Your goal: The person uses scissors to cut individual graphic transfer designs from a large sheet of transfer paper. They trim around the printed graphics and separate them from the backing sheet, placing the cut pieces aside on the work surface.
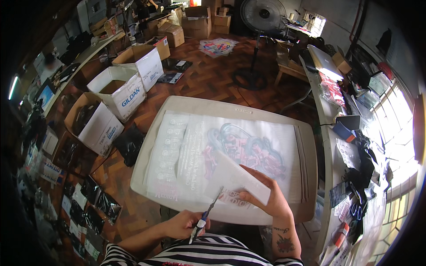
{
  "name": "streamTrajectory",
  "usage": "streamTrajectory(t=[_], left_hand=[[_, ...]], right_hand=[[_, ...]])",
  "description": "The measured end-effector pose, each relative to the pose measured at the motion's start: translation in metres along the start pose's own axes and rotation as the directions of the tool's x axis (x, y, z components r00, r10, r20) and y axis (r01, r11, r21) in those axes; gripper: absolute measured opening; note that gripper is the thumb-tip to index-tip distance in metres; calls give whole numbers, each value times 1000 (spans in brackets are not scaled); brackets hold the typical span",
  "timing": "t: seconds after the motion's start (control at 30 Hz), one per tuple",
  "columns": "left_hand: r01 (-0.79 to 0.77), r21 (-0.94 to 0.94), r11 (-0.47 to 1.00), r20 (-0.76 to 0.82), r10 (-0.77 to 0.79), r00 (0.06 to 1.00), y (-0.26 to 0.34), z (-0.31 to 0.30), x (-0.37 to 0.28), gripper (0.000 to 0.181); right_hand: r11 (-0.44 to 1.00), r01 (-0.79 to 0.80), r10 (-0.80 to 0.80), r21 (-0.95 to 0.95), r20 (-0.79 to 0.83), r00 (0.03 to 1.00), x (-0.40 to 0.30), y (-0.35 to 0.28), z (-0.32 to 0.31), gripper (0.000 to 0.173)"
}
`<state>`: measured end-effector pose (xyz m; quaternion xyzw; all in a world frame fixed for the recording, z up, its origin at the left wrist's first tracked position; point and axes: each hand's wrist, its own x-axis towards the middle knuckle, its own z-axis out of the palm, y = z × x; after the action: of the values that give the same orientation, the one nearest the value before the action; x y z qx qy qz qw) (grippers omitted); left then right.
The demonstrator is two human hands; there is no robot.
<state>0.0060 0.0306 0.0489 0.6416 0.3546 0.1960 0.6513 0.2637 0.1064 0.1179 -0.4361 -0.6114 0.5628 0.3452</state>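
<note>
My left hand point(181, 224) is closed around a slim tool with a blue and white handle point(199, 224); its narrow dark end points up and away, and its exact kind is unclear. My right hand point(266, 193) grips a white, flat, card-like piece or folded sheet point(246, 178), fingers on its far side and thumb on the near side. Beneath both lies a stack of translucent printed film sheets point(196, 149) with reversed writing and a pink and teal picture, spread on a beige table point(156, 204). The piece in my right hand hides part of the print.
Open cardboard boxes point(128, 98) stand on the parquet floor at left, near black plastic bags point(129, 144). A pedestal fan point(264, 14) stands beyond the table. A cluttered counter point(327, 166) with scissors point(356, 211) runs along the right. Another person point(50, 66) is at far left.
</note>
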Motion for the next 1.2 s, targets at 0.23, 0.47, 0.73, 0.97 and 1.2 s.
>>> streamTrajectory(t=[0.23,0.47,0.73,0.97,1.2], left_hand=[[108,-72,991,1,-109,994,6,1,0,30],[-16,-15,1000,-34,15,999,5,2,4,43],[69,-47,996,-45,-71,996,1,4,6,40],[64,-181,981,-55,-75,996,-1,4,11,39],[-42,72,996,51,39,998,8,-10,6,44]], right_hand=[[988,-88,97,126,-69,993,-3,20,-1,46],[985,-86,96,148,-63,993,-2,6,-1,41],[985,-103,105,139,-13,994,-1,19,1,46],[937,265,-139,228,-452,881,-6,26,28,64],[941,258,-300,-217,-191,935,-8,17,7,34]])
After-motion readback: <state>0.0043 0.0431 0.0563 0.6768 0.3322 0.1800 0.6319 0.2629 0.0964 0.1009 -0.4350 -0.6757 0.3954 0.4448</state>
